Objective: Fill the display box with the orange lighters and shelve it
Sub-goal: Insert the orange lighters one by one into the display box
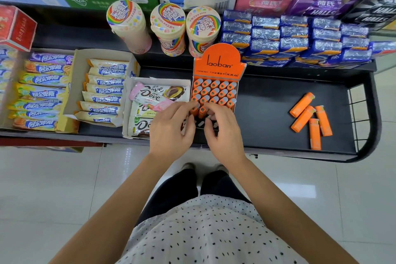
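The orange display box (218, 64) stands upright on the black shelf (267, 113), its back rows filled with orange lighters (214, 92). Empty white slots show at its front edge. My left hand (171, 128) curls at the box's front left corner, fingertips on a lighter (194, 111) in the front row. My right hand (224, 133) pinches another orange lighter (202, 112) standing in the slot beside it. Several loose orange lighters (308, 120) lie flat on the shelf far to the right.
A Dove chocolate box (158, 94) touches the display box's left side, with candy trays (102, 88) further left. Three rainbow candy tubs (169, 28) and blue packs (295, 38) sit on the step behind. A wire end rail (360, 118) closes the shelf's right end.
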Tool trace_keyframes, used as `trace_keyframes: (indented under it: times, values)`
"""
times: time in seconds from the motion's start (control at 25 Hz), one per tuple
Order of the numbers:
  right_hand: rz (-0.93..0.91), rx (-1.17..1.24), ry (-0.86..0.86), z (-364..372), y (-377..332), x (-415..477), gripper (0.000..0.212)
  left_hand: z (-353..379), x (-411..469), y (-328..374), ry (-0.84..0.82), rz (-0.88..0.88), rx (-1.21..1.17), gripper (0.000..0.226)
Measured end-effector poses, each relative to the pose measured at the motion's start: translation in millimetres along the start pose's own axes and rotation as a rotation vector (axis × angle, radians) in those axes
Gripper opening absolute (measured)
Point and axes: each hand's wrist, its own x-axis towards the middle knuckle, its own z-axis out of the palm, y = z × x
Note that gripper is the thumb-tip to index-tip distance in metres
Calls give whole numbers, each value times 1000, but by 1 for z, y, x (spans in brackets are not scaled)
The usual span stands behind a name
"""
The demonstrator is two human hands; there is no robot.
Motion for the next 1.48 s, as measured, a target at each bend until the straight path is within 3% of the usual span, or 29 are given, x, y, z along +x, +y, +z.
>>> trace_keyframes:
  times: [0.12,0.24,0.4,0.68,0.8,0.96,1.08,1.16,1.32,1.48]
  values:
    - [82,95,65,-14,-2,-3,30,-5,2,21,53,-9,-21,30]
    - [194,111,165,-38,7,-6,22,7,22,59,44,44,-185,24]
    - [311,36,309,-81,34,-17,13,46,44,105,-181,63,-287,22]
    - [574,-19,564,-154,91,-29,15,125,68,149,-536,-145,-266,26]
    - [698,-179,492,-173,126,-25,22,161,82,159,-621,-199,-151,33]
    - [766,-447,239,-180,153,-16,38,195,92,174,-753,-121,148,60]
    - [759,-568,129,-176,153,-11,38,205,89,183,-745,-65,274,59]
    - [761,-576,130,-174,153,-9,35,208,85,186,-709,-114,232,52]
    - [804,-466,198,-173,153,-6,27,208,86,189,-595,-408,-28,34]
    - [833,-333,182,-173,152,-2,16,201,86,185,-580,-458,-123,30]
